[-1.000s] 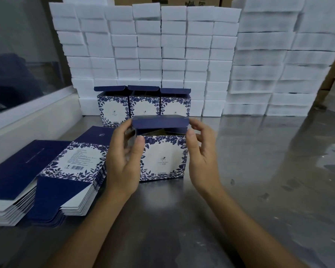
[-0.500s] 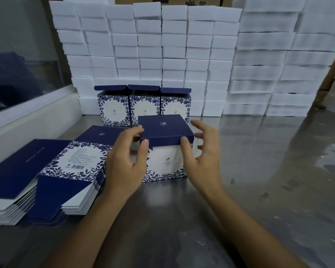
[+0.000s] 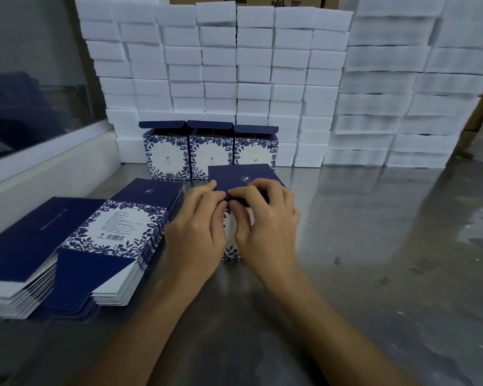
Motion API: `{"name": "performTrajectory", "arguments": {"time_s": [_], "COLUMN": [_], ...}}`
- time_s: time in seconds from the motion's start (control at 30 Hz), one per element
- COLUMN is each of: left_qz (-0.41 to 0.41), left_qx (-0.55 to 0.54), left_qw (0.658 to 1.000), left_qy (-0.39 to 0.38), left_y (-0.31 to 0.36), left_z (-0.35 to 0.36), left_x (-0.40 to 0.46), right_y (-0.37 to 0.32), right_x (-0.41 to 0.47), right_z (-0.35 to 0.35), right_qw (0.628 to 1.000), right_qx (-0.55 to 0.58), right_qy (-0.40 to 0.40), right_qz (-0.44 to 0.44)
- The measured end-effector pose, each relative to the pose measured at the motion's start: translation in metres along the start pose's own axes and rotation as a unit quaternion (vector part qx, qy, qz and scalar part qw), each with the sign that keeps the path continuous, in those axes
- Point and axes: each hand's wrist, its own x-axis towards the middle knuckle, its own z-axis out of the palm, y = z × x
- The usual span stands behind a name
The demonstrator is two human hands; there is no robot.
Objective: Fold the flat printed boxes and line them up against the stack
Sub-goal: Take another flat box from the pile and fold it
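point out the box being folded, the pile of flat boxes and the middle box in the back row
box being folded [image 3: 244,176]: head view, on its dark blue top flap.
pile of flat boxes [image 3: 123,224]: head view, on the white label panel.
middle box [image 3: 210,156]: head view, on its white front panel.

Mostly hidden behind both hands: front of the folded box [image 3: 230,250]; tiny print on the flat box pile [image 3: 117,227] unreadable

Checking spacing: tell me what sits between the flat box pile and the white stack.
In the head view, three folded boxes stand against the white stack, beyond the flat pile.
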Motion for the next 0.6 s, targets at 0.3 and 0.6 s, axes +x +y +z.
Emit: {"name": "performTrajectory", "arguments": {"time_s": [0.3,0.6], "left_qz": [-0.023,-0.018], "left_qx": [-0.034,-0.059], "left_qw": [0.999,0.996], "left_qy": [-0.036,-0.060], "left_y": [-0.002,-0.012], "left_z": [0.002,0.003], "left_x": [-0.002,-0.007], "right_y": [0.030,0.039], "right_x": [0.003,0.000], "right_z": [-0.004,-0.008], "right_qw": [0.999,0.998], "right_qx": [0.005,0.051], "right_qy": [0.042,0.036], "right_qz": [-0.023,-0.007]}}
